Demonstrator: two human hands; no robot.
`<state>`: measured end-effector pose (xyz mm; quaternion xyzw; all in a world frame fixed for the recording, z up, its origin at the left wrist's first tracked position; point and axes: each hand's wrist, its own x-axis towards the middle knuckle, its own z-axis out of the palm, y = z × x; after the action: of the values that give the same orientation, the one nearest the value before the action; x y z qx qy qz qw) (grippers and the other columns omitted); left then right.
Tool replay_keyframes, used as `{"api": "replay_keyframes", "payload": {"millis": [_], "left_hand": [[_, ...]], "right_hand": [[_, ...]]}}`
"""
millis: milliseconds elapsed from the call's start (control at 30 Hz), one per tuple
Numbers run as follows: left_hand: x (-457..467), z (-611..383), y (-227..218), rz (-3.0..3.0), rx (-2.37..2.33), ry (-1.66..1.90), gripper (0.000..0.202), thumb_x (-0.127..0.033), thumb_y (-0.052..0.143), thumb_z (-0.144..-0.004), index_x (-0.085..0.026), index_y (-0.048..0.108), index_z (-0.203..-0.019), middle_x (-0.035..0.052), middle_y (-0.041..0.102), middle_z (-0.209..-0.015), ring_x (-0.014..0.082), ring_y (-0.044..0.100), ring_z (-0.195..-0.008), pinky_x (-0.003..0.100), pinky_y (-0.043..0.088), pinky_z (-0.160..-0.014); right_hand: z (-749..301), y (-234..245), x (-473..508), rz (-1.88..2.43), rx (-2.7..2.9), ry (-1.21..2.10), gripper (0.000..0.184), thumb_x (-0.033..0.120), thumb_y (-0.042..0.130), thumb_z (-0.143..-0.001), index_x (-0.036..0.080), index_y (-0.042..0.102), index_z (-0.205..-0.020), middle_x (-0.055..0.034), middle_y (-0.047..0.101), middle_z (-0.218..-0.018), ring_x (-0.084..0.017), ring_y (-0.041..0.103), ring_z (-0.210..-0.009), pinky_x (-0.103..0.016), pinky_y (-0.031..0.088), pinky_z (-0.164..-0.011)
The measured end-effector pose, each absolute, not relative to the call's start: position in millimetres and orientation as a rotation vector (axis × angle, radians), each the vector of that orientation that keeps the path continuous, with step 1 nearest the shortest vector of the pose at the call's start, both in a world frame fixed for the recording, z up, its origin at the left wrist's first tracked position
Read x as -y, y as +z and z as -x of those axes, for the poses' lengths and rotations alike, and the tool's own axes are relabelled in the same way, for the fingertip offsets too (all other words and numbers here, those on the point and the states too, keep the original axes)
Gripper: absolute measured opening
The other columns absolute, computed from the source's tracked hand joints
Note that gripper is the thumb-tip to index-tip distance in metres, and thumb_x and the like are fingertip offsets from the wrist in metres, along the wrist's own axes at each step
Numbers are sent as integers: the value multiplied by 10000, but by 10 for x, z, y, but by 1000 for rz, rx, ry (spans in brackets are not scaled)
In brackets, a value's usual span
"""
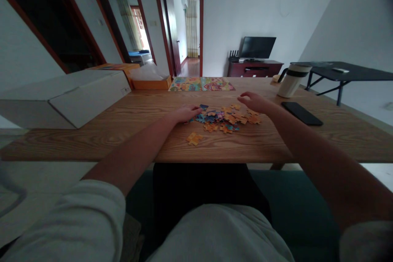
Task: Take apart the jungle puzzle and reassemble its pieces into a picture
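A heap of jigsaw puzzle pieces [231, 116], mostly orange with blue and purple ones at the left, lies loose on the wooden table. My left hand [186, 114] rests at the heap's left edge, its fingers stretched out over the blue pieces; the undersides of the fingers are hidden. Beside the fingertips is a dark blue piece [204, 107]. Over the far right side of the heap hovers my right hand [254, 102], fingers slightly bent and apart, nothing visible in them. Nearer to me, a few orange pieces [194, 138] lie apart from the heap.
Colourful picture sheets [201, 84] lie at the table's far edge. An orange open box [152, 84] with plastic wrap and a large white box [89, 94] stand left. At right are a black phone [301, 113] and a white tumbler [293, 82].
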<state>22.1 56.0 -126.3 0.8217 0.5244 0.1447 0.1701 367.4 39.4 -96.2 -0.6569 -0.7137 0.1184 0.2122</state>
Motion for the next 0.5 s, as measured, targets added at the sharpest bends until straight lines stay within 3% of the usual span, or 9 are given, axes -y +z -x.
{"api": "replay_keyframes", "payload": {"millis": [133,233,300,400,500], "left_hand": [[-323,-313,-1365,-2437,-1432,488,640,-589,359,-988,-188,553,-1447,125,526,-1531,271,448,-1436,380,260,-1212],[-71,-354,-1301,-2388,-1339,488,647,-574,291,-1014,-212,472,-1518,107,471,-1579,231,399,-1475,358,238,-1226],[151,-354,-1234,-2429,-1298,364,693,-646,331,-988,-264,415,-1560,93,363,-1648,278,268,-1540,450,168,-1250],[486,-313,-1170,-2580,-1246,75,876,-812,501,-839,-382,345,-1587,49,122,-1726,426,44,-1565,663,41,-1212],[620,-251,-1163,-2676,-1326,-38,998,-883,548,-744,-435,290,-1598,37,33,-1734,504,-24,-1541,758,22,-1157]], "right_hand": [[-4130,-1275,-111,1950,1931,397,478,439,463,-1026,136,628,-1358,-194,615,-1421,-315,577,-1307,-429,394,-1123],[-4061,-1367,41,1813,1995,540,541,520,414,-1026,194,590,-1420,-140,583,-1477,-299,550,-1346,-427,370,-1162],[-3894,-1376,119,1724,2075,573,638,610,463,-982,219,534,-1481,-129,568,-1495,-316,545,-1350,-462,372,-1165],[-3646,-1398,239,1557,2263,522,824,740,552,-875,233,492,-1521,-134,516,-1538,-347,486,-1400,-507,344,-1187],[-3483,-1446,335,1445,2390,376,983,815,611,-775,260,436,-1566,-125,399,-1621,-396,316,-1501,-567,250,-1226]]}}
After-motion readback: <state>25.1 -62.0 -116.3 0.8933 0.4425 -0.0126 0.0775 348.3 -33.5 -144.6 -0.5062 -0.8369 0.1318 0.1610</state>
